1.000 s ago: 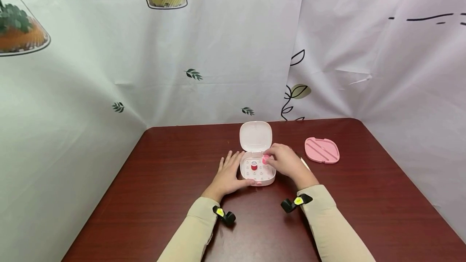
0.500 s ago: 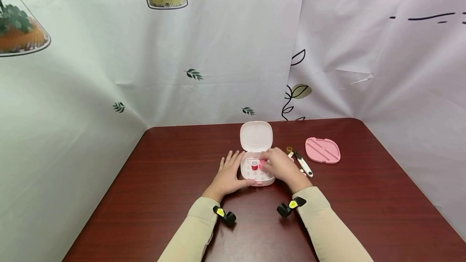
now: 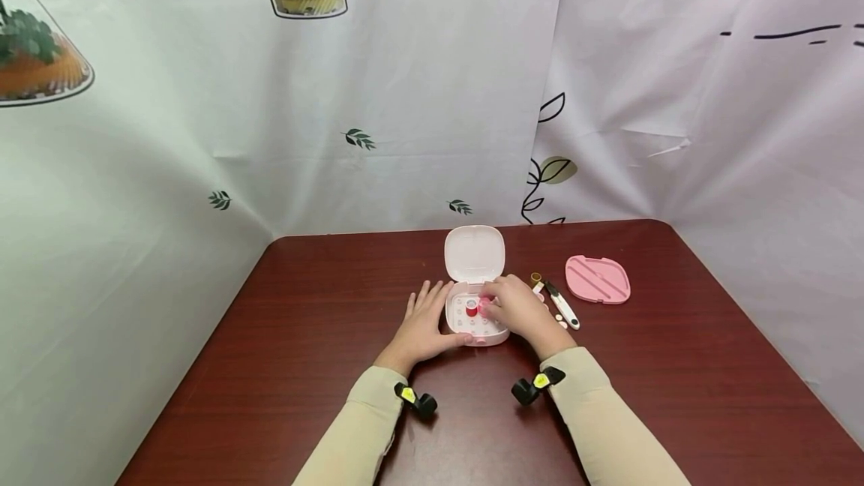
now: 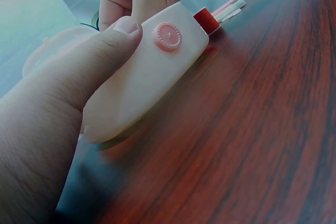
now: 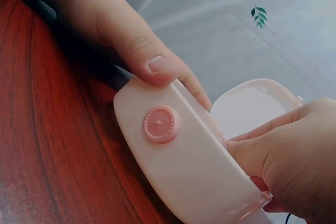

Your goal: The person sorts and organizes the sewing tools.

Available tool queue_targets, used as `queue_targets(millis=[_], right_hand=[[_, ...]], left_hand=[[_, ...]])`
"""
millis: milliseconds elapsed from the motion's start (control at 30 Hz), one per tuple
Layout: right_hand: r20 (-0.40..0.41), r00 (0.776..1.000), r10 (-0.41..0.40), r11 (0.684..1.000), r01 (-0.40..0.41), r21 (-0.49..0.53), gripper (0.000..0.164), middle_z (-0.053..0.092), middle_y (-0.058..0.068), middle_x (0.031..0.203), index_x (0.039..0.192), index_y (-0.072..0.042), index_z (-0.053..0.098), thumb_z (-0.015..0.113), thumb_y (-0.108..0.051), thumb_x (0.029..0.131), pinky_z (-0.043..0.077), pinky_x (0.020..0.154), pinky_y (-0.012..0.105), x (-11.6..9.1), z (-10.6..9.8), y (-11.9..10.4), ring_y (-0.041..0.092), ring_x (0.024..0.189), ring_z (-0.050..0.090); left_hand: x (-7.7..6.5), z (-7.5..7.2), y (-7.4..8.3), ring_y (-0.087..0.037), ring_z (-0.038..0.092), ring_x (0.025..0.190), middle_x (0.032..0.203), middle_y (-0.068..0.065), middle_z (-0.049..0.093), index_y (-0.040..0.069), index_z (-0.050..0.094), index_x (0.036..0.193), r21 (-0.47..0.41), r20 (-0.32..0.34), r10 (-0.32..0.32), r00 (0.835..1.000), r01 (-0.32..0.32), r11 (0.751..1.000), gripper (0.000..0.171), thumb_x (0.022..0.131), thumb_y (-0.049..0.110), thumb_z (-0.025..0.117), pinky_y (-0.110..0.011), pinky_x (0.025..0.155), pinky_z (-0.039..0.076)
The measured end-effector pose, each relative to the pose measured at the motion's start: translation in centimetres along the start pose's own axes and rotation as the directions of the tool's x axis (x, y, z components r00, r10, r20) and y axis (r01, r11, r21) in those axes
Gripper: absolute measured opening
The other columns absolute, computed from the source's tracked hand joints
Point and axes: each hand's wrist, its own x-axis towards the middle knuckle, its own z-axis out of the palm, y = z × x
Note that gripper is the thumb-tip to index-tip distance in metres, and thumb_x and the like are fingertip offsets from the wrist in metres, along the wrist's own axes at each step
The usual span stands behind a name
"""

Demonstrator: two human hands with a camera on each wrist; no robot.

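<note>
Glossy red-brown wood-grain tabletop [image 3: 270, 366] filled the frame's lower half, two beige sleeves [image 3: 361, 418] cut off at the bottom edge. Near the centre, the left hand [image 3: 423, 327] rested its thumb on the front of a pale rounded plastic box [image 3: 498, 337], fingers stretched along its left side. Inside, the right hand [image 3: 518, 306] pinched a bright pink spool [image 3: 484, 307], shifted leftward within the last second to just beside an upright red spool [image 3: 471, 308], which suggested lining up with a peg. Fingers hid its base, so whether it was seated could not be told. Right of centre lay a slim white-and-black tool [image 3: 563, 309], tiny unidentifiable pieces [image 3: 560, 321] and a flat pink plastic tray [image 3: 597, 279]; leaf-printed white cloth [image 3: 418, 66] hung behind.
</note>
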Motion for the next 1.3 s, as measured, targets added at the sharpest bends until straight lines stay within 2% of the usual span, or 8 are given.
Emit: queue_targets(millis=[367, 633, 767, 900, 1000, 1067, 1200, 1300], right_hand=[[-0.003, 1.0, 0.001, 0.999, -0.001, -0.045, 0.013, 0.071, 0.005, 0.094, 0.098, -0.009, 0.077, 0.079, -0.014, 0.086, 0.05, 0.082, 0.041, 0.1, 0.4, -0.1, 0.026, 0.09, 0.058], [0.013, 1.0, 0.021, 0.998, -0.02, -0.063, 0.022, 0.07, 0.009, 0.1, 0.105, -0.005, 0.075, 0.079, -0.015, 0.085, 0.052, 0.087, 0.044, 0.0, -0.1, -0.4, 0.028, 0.094, 0.061], [-0.032, 0.999, 0.031, 0.999, -0.032, -0.042, 0.029, 0.069, 0.009, 0.101, 0.11, -0.004, 0.075, 0.079, -0.02, 0.086, 0.054, 0.088, 0.046, -0.2, -0.8, -0.4, 0.027, 0.093, 0.065], [-0.144, 0.988, 0.052, 0.999, -0.054, -0.009, 0.028, 0.068, 0.006, 0.098, 0.109, -0.006, 0.075, 0.076, -0.026, 0.09, 0.055, 0.084, 0.046, -0.2, -1.8, 0.6, 0.025, 0.089, 0.066], [-0.212, 0.968, 0.137, 0.991, -0.134, 0.031, 0.027, 0.068, 0.008, 0.099, 0.11, -0.006, 0.074, 0.074, -0.026, 0.091, 0.054, 0.083, 0.046, -0.4, -2.8, 1.8, 0.026, 0.09, 0.065], [-0.218, 0.949, 0.227, 0.974, -0.218, 0.063, 0.029, 0.068, 0.011, 0.102, 0.113, -0.004, 0.072, 0.074, -0.024, 0.092, 0.054, 0.085, 0.048, -0.7, -3.4, 2.7, 0.028, 0.092, 0.065], [-0.157, 0.909, 0.387, 0.921, -0.373, 0.11, 0.031, 0.066, 0.016, 0.101, 0.114, 0.0, 0.068, 0.07, -0.023, 0.093, 0.053, 0.084, 0.049, -1.2, -4.3, 4.0, 0.031, 0.092, 0.062], [-0.1, 0.888, 0.448, 0.891, -0.435, 0.128, 0.027, 0.065, 0.014, 0.092, 0.106, 0.0, 0.067, 0.069, -0.023, 0.093, 0.053, 0.078, 0.045, -1.3, -4.6, 4.7, 0.029, 0.084, 0.061]], left_hand=[[-0.1, 0.0, 0.0, -0.036, 0.011, 0.155, 0.163, -0.015, 0.03, 0.016, 0.026, 0.161, -0.006, -0.006, 0.006, 1.0, -0.006, 1.0, 0.111, 0.076, 0.071, 0.071, -0.059, 0.122, 0.007], [-0.1, -0.1, 0.1, -0.036, 0.01, 0.155, 0.163, -0.015, 0.031, 0.016, 0.028, 0.161, -0.013, -0.007, 0.006, 1.0, -0.006, 1.0, 0.11, 0.076, 0.071, 0.072, -0.059, 0.122, 0.006], [-0.1, -0.2, 0.2, -0.037, 0.01, 0.155, 0.163, -0.016, 0.031, 0.015, 0.029, 0.16, -0.019, -0.01, 0.01, 1.0, -0.011, 1.0, 0.109, 0.076, 0.07, 0.072, -0.059, 0.122, 0.007], [-0.1, -0.2, 0.1, -0.037, 0.01, 0.155, 0.163, -0.016, 0.031, 0.016, 0.029, 0.16, -0.017, -0.012, 0.01, 1.0, -0.01, 1.0, 0.109, 0.076, 0.07, 0.071, -0.059, 0.122, 0.006], [-0.1, -0.1, 0.1, -0.036, 0.009, 0.155, 0.163, -0.015, 0.031, 0.017, 0.028, 0.161, -0.008, -0.01, 0.008, 1.0, -0.008, 1.0, 0.11, 0.076, 0.071, 0.071, -0.058, 0.122, 0.006], [-0.1, 0.0, 0.1, -0.036, 0.009, 0.155, 0.163, -0.014, 0.031, 0.017, 0.028, 0.161, -0.005, -0.01, 0.007, 1.0, -0.007, 1.0, 0.11, 0.076, 0.071, 0.071, -0.058, 0.122, 0.006], [-0.1, -0.1, 0.1, -0.036, 0.009, 0.155, 0.163, -0.013, 0.031, 0.017, 0.029, 0.161, 0.002, -0.006, 0.005, 1.0, -0.005, 1.0, 0.109, 0.076, 0.071, 0.071, -0.058, 0.122, 0.005], [-0.1, -0.2, 0.1, -0.035, 0.009, 0.155, 0.163, -0.013, 0.031, 0.017, 0.029, 0.161, 0.003, -0.006, 0.001, 1.0, -0.001, 1.0, 0.11, 0.075, 0.071, 0.072, -0.058, 0.122, 0.005]])
